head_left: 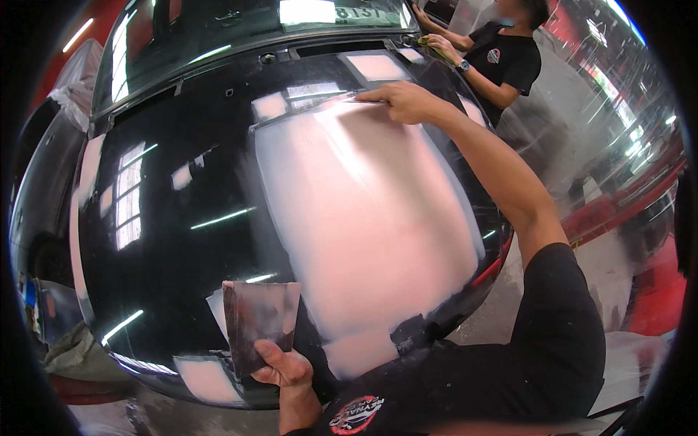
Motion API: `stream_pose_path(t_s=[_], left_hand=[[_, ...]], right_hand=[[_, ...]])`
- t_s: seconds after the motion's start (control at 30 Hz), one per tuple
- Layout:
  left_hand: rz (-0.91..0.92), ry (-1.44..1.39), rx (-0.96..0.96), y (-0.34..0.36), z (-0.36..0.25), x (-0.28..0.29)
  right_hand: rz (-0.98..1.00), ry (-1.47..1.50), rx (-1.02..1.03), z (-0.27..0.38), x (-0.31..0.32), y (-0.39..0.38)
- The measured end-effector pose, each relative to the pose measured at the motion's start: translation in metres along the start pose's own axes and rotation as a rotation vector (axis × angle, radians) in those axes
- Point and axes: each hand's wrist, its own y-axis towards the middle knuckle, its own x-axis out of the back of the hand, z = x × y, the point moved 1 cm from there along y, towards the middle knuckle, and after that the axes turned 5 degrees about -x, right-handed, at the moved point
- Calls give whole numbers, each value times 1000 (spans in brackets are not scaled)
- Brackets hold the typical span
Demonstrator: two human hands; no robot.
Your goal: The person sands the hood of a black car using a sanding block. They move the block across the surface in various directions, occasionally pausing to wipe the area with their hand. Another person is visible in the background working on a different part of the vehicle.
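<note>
A black car hood (pixel 145 276) carries pale pink filler patches, the largest a wide panel (pixel 363 254) on the right half. My left hand (pixel 283 367) grips a flat, dark, smudged plate (pixel 258 316), with a lighter sheet behind it, above the hood's near edge. My right hand (pixel 400 102) reaches over the large patch, its index finger stretched out to touch the patch's far edge; I see no tool in it, though the underside of the hand is hidden. Smaller patches (pixel 374 67) lie around the far part of the hood.
A co-worker (pixel 505 65) in a dark shirt stands at the car's far right, hands near the windshield base, one holding a yellowish item. A plastic-covered dark vehicle (pixel 47 160) sits at left. A red bar (pixel 611 203) runs along the right side.
</note>
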Motion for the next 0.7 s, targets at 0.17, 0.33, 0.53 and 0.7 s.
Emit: stream_pose_path(t_s=[0.17, 0.33, 0.53, 0.7], left_hand=[[-69, 20, 78, -10, 5, 4], [-128, 62, 142, -3, 3, 2], [-108, 310, -277, 15, -10, -1], [-174, 40, 6, 18, -13, -5]], right_hand=[[-1, -94, -32, 4, -17, 24], [-21, -103, -30, 1, -22, 4], [-39, 22, -50, 18, -32, -141], [-88, -40, -132, 67, -43, -250]])
